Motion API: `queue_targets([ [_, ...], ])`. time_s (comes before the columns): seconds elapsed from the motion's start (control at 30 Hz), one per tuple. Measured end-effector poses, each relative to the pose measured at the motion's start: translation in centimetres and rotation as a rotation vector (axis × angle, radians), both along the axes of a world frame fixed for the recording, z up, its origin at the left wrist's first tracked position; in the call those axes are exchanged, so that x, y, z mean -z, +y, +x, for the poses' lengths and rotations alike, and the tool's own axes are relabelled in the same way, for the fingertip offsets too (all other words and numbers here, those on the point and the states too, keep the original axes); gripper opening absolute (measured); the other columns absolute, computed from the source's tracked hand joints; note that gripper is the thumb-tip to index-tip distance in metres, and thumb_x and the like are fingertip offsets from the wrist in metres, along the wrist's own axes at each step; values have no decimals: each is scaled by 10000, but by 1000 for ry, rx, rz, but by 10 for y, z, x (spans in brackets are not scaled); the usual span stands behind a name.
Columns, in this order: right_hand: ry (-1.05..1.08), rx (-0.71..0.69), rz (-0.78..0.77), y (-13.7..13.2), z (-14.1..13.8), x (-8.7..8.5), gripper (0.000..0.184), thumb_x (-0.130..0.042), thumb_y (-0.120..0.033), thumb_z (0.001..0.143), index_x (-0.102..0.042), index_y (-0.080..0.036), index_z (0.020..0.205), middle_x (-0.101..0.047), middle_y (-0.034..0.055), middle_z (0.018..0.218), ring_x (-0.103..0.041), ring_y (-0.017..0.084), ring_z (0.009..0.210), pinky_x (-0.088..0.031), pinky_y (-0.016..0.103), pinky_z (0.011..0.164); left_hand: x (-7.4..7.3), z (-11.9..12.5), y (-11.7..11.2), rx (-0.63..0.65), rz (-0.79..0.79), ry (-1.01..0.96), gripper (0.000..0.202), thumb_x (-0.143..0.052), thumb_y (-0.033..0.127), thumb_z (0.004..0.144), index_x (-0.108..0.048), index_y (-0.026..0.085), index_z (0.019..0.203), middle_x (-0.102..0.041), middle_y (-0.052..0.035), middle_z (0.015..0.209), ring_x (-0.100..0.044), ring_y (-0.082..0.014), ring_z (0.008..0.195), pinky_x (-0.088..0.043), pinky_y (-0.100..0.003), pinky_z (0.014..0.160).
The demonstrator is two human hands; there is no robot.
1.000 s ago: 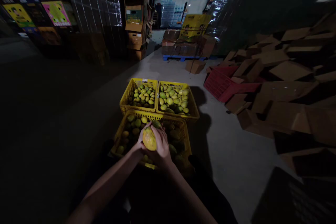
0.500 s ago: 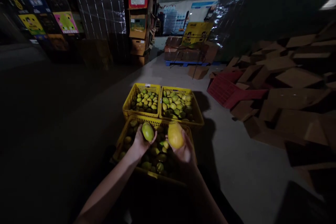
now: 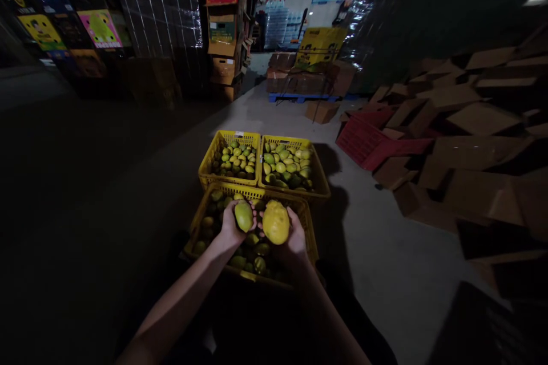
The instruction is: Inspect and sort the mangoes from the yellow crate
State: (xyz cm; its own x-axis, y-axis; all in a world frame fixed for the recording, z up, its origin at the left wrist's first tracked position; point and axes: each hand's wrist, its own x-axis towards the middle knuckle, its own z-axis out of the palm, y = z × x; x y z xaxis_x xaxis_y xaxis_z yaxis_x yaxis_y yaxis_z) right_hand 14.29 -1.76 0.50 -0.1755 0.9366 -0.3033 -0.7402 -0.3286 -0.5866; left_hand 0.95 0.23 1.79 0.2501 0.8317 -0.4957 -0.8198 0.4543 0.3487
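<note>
Above the near yellow crate (image 3: 252, 278), my left hand (image 3: 230, 228) is closed round a smooth green lemon (image 3: 244, 217). A larger yellow lemon (image 3: 276, 223), lumpy at its upper end, rests in the fingers of my right hand (image 3: 297, 236). The two lemons are held side by side with a small gap between them. Below my hands, more green and yellow lemons (image 3: 260, 265) lie in the crate, partly in shadow and partly hidden by my hands.
Beyond the near crate stand a left crate (image 3: 208, 162) and a right crate (image 3: 322, 179), both holding lemons. Right of them lie a red crate (image 3: 363, 140) and a heap of cardboard boxes (image 3: 466, 154). A blue pallet (image 3: 295, 97) carries boxes farther back.
My right hand has turned the yellow lemon, so its lumpy end now shows, and has moved slightly left. The left hand still holds the green lemon, and the two are closer together.
</note>
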Motion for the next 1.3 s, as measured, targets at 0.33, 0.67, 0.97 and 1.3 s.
queue_targets([
  [0.33,44,-106,244,-11,5,-13,455,-566,-634,592,-593,-218,775,-616,15,636,-545,154,448,-400,256,340,-17,2,-15,58,427,218,188,-506,220,745,-634,103,671,-642,-83,632,-630,-188,611,-462,-246,520],
  [0.67,53,-67,-10,-3,4,-17,308,-565,-473,708,-621,-185,800,-672,48,657,-636,199,591,-500,291,442,-12,-9,-4,81,32,-17,242,-435,261,779,-621,109,816,-613,-55,620,-574,-140,518,-468,-232,455],
  [0.97,108,-19,-384,3,6,-6,205,-470,-344,825,-590,-179,808,-662,54,606,-659,177,591,-494,221,400,-2,-9,7,-66,-170,-15,182,-425,245,832,-543,124,899,-618,-58,714,-622,-175,675,-564,-309,604],
  [1.3,97,-9,-257,2,1,-9,163,-557,-322,771,-592,-185,852,-681,33,636,-657,191,572,-539,284,443,-8,-12,1,77,-36,1,200,-487,213,779,-587,88,899,-647,-100,773,-637,-185,701,-557,-298,625],
])
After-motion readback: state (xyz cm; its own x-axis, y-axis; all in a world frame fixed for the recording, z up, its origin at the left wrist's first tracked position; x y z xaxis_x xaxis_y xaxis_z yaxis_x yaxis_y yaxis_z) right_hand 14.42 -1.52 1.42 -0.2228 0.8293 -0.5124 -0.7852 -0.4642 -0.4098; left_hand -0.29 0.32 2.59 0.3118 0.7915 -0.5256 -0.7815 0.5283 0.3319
